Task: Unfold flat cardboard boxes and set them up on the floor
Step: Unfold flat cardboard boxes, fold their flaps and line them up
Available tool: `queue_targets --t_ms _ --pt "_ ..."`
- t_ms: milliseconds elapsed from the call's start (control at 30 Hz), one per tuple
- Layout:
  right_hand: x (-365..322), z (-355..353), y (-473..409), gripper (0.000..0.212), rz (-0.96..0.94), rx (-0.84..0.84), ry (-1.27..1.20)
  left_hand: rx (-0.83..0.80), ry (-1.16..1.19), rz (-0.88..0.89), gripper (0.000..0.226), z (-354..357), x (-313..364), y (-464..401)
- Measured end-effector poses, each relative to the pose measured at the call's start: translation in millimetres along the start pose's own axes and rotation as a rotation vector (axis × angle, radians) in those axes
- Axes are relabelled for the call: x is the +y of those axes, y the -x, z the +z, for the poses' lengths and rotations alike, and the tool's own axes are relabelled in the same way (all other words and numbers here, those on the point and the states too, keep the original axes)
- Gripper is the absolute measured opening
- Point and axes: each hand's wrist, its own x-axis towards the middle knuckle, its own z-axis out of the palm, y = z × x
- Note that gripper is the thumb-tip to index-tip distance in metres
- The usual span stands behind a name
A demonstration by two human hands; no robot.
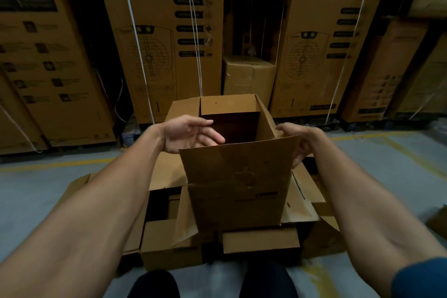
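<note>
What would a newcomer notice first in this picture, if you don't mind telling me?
First the open box at the centre, held up between the left hand at its open top and the right hand gripping its right edge. Below it more cartons lie on the floor. Behind stands a wall of tall printed cartons bound with white straps.

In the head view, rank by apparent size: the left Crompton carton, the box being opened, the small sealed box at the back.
1. Left Crompton carton, largest.
2. Box being opened; nearness to the camera inflates it.
3. Small sealed box, smallest, though farthest away.
</note>
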Motion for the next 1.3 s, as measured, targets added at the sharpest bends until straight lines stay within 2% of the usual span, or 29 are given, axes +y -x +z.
queue_targets --t_ms 67,133,167,233,300,367,467,533,667,733,833,933,1000,1067,1233,1300 --pt "-3.7 3.6 -1.3 0.044 -0.017 -0.015 0.113 0.002 -0.304 -0.065 0.041 7.4 -3.1 -10.6" --pt "-5.4 7.5 -4.5 0.047 -0.006 0.011 0.144 0.035 -0.675 -0.138 0.036 22.7 -8.3 -26.7" --pt "-5.8 8.7 -6.8 0.048 0.009 0.034 0.142 0.011 -0.756 -0.19 0.039 30.0 -12.2 -35.7" --pt "-4.1 9.2 -12.5 0.053 0.012 0.081 0.173 -0.035 -0.746 -0.273 0.048 47.0 -23.7 -52.2" --pt "-1.0 8.3 -19.4 0.056 -0.023 0.102 0.224 -0.015 -0.867 -0.304 0.057 63.3 -32.9 -64.8" --pt "1.1 8.7 -19.7 0.057 -0.06 0.084 0.263 0.058 -1.073 -0.259 0.056 71.3 -43.7 -79.5" --pt "0.0 11.2 -18.4 0.061 -0.104 0.082 0.292 0.195 -1.286 -0.095 0.035 69.2 -59.1 -99.0" --pt "-2.8 13.8 -19.2 0.064 -0.099 0.103 0.337 0.197 -1.329 -0.075 0.03 67.5 -62.6 -107.0" --pt "-6.6 19.4 -27.9 0.064 -0.069 0.208 0.539 0.125 -1.361 -0.118 0.047 81.0 -45.6 -114.9" --pt "-7.0 26.5 -34.1 0.057 -0.1 0.284 0.644 0.099 -1.359 -0.146 0.052 84.4 -37.9 -118.8" --pt "-5.8 37.5 -51.0 0.042 -0.149 0.415 0.637 0.05 -1.327 -0.219 0.046 80.2 -30.2 -122.1" --pt "-6.2 45.8 -78.1 0.045 -0.156 0.53 0.675 0.023 -1.211 -0.25 0.046 70.6 -26.6 -125.4" --pt "-10.0 48.7 -95.5 0.054 -0.149 0.595 0.726 0.076 -1.108 -0.212 0.063 61.1 -24.5 -130.0" --pt "-16.3 49.6 -106.4 0.061 -0.133 0.616 0.754 0.184 -1.03 -0.16 0.07 44.7 -22.8 -141.2" --pt "-38.5 40.8 -129.4 0.057 -0.067 0.644 0.857 0.424 -1.265 -0.161 0.07 -20.3 -9.8 -181.0" --pt "-49.8 34.2 -143.5 0.054 -0.071 0.657 0.891 0.502 -1.283 -0.194 0.072 -49.8 -3.6 -201.1"
